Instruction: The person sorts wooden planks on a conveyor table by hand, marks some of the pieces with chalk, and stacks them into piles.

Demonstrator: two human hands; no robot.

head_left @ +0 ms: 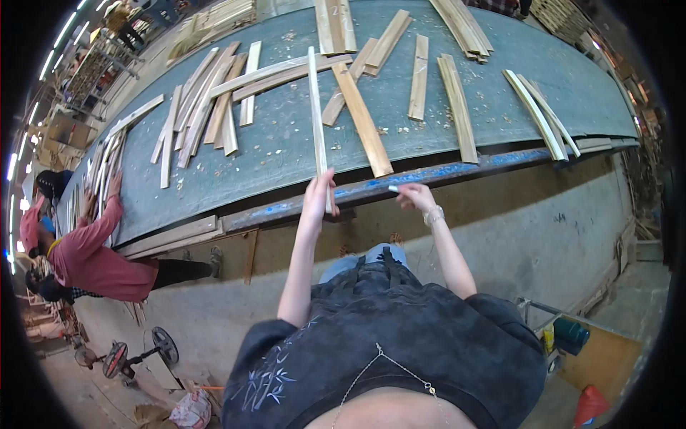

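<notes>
My left hand (316, 199) is closed round the near end of a narrow wooden strip (316, 114), which stretches away from me over the table. To its right, my right hand (416, 196) is pinched on a short pale piece of chalk (394, 189) above the table's front edge. Between the two hands lies a browner wooden board (362, 121), its near end by the edge. Further right, another wooden board (457, 107) points toward me. The left fingers are partly hidden behind the strip.
Many wooden strips (204, 107) lie scattered on the green tabletop (271, 154), among wood chips. A blue-stained beam (429, 174) runs along the front edge. A co-worker in a red top (100, 257) handles strips at the left. A fan (165, 346) stands behind on the left.
</notes>
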